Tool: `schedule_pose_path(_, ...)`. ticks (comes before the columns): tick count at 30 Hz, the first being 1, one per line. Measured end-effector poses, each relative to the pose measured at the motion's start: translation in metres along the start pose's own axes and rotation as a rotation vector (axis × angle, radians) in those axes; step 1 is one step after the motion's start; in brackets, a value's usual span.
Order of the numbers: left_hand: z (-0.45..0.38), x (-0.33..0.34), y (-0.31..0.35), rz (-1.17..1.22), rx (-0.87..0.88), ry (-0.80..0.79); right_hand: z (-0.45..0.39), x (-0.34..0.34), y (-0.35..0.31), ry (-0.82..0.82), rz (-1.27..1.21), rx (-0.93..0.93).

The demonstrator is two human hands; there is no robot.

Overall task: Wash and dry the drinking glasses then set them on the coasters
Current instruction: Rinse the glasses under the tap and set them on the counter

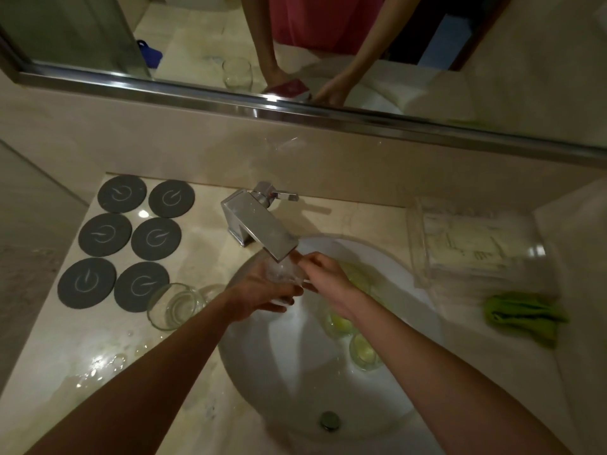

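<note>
My left hand [262, 292] cups a clear drinking glass [283, 272] from below, right under the spout of the chrome tap [259, 224]. My right hand [325, 277] grips the same glass at its right side, fingers at the rim. Two more glasses [338, 323] [363, 351] lie in the white sink [295, 372], looking yellow-green. Another clear glass [175, 305] stands on the wet counter left of the sink, with one more glass [212, 290] behind it. Several dark round coasters [131, 241] lie bare at the back left.
A green cloth [525, 318] lies on the counter to the right. Behind it sits a clear plastic box [473, 244]. Water puddles [101, 366] spread over the counter at the front left. A mirror [295, 44] runs along the wall above.
</note>
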State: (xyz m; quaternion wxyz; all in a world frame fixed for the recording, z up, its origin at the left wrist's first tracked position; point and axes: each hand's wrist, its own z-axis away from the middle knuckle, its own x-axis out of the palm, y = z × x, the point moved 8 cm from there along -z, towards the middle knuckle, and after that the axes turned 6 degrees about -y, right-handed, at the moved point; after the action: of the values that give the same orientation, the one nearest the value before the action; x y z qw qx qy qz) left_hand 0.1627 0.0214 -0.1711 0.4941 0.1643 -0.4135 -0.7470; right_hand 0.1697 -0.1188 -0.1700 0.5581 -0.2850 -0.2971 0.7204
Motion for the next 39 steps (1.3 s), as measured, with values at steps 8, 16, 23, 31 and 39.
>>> schedule_pose_path(8,0.001,-0.012,0.014,-0.245,0.194,0.130,0.003,0.009,-0.003,-0.112,-0.239,0.051)
schedule_pose_path(16,0.012,-0.021,0.008,-0.497,0.270,0.333,0.006,0.007,-0.011,-0.258,0.103,0.240)
schedule_pose_path(23,0.016,-0.024,0.008,-0.382,0.258,0.295,-0.010,0.008,-0.082,0.044,0.859,-0.364)
schedule_pose_path(31,0.030,-0.029,0.012,-0.484,0.299,0.381,-0.023,0.023,-0.043,-0.253,0.659,-0.059)
schedule_pose_path(39,0.035,-0.023,0.010,-0.495,0.354,0.445,0.002,0.036,-0.005,-0.520,0.382,0.476)
